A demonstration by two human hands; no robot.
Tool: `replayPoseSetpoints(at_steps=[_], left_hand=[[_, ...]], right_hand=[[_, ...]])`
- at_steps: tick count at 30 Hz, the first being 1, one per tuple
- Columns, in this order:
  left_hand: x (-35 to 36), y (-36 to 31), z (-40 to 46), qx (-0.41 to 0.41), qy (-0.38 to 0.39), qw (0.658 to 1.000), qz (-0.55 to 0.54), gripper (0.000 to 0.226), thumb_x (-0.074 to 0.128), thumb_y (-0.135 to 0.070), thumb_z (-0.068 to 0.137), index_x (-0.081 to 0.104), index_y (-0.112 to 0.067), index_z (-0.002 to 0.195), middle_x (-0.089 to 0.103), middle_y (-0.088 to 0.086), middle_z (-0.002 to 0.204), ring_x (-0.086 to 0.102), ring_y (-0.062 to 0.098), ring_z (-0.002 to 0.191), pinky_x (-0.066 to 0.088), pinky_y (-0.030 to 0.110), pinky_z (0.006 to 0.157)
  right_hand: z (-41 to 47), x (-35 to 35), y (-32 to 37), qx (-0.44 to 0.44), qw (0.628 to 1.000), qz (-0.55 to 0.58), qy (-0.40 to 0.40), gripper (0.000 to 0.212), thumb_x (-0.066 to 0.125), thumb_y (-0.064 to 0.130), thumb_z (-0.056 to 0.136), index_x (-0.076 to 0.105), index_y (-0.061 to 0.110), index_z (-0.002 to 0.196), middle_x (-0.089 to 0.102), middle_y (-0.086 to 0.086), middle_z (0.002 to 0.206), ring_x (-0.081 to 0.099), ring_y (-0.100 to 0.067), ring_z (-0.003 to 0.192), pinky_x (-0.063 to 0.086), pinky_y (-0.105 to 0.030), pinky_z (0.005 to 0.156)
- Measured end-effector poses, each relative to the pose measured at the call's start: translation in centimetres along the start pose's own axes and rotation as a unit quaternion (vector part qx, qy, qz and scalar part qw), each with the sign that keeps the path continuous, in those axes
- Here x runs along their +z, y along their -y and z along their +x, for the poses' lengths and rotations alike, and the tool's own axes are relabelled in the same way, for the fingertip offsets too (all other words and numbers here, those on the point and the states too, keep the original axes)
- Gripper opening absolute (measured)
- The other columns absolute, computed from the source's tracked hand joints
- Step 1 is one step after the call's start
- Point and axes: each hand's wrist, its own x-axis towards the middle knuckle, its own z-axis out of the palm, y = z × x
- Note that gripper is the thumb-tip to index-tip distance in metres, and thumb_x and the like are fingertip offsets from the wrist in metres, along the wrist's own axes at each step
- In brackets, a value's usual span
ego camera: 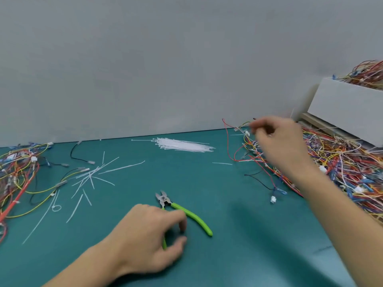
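Green-handled cutters (pixel 193 216) lie on the teal mat (pixel 238 224), jaws pointing away from me. My left hand (pixel 149 235) is over them with fingers curled across the nearer handle, and index tip and thumb touch the mat. My right hand (pixel 277 146) reaches into a heap of coloured wires (pixel 342 164) at the right. Its curled fingertips pinch a thin wire (pixel 243 123) at the heap's far left edge; motion blur hides the exact hold. A bundle of white zip ties (pixel 182 145) lies near the wall.
A second tangle of coloured wires (pixel 16 170) lies at the left edge. Cut zip-tie tails (pixel 91 177) are scattered left of centre. A white box (pixel 348 104) full of wires stands at the back right. A grey wall closes off the back.
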Motion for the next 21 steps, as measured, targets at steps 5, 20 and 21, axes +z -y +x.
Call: replayPoseSetpoints(at_steps=[5,20,21], left_hand=[[0.1,1.8,0.3,-0.136,-0.015,0.99,-0.028,0.016,0.051,-0.033,0.065,0.053,-0.037,0.081,0.053,-0.005,0.054,0.049,0.015,0.059,0.045,0.031,0.06],[-1.3,6.5,0.0,-0.286,-0.138,0.944,-0.09,0.01,0.062,-0.021,0.066,0.059,-0.031,0.066,0.056,-0.012,0.053,0.051,0.01,0.051,0.041,0.025,0.053],[-1.4,7.1,0.1,-0.309,-0.155,0.93,-0.127,0.017,0.065,-0.014,0.068,0.063,-0.031,0.068,0.055,-0.008,0.053,0.05,0.01,0.05,0.039,0.025,0.053]], right_hand=[[6.1,-4.6,-7.1,0.127,0.977,-0.17,0.027,0.022,0.063,0.017,0.095,0.079,0.014,0.111,0.075,-0.008,0.109,0.065,-0.022,0.086,0.052,-0.035,0.083],[8.9,-2.5,-9.3,0.118,0.947,-0.298,-0.023,0.037,0.065,0.038,0.093,0.071,0.009,0.071,0.067,-0.011,0.068,0.063,-0.032,0.066,0.052,-0.035,0.065],[9.2,-2.9,-9.1,0.131,0.953,-0.272,-0.04,0.041,0.067,0.038,0.091,0.067,0.006,0.066,0.068,-0.012,0.067,0.063,-0.032,0.064,0.05,-0.034,0.062]])
